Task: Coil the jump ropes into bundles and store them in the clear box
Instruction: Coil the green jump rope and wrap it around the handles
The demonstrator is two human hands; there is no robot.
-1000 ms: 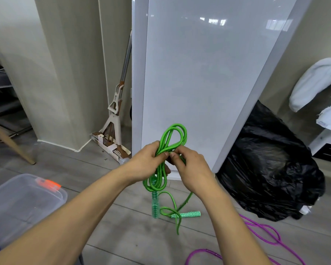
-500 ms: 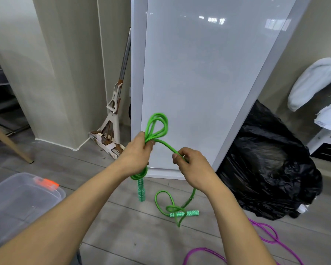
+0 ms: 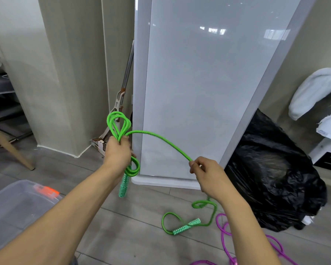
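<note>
A white panel [image 3: 199, 92] leans against the far wall, with 1 black bag [image 3: 271, 188] to its right. The box [image 3: 11, 203] sits near left on the floor. The left hand [image 3: 118, 153] is clenched round the gathered loops of the green rope [image 3: 161, 138]. The right hand [image 3: 208, 175] pinches the free strand, drawn out to the right. To do this wrap well, I judge the strand should come back to the left fist at the same loop length, sliding through the pinch so the tail clears the purple rope [image 3: 225, 234] lying near right.

Count: 1 box, 2 ropes, 2 green handles, 1 hanging handle [image 3: 123, 186] and 1 floor handle [image 3: 187, 225].
</note>
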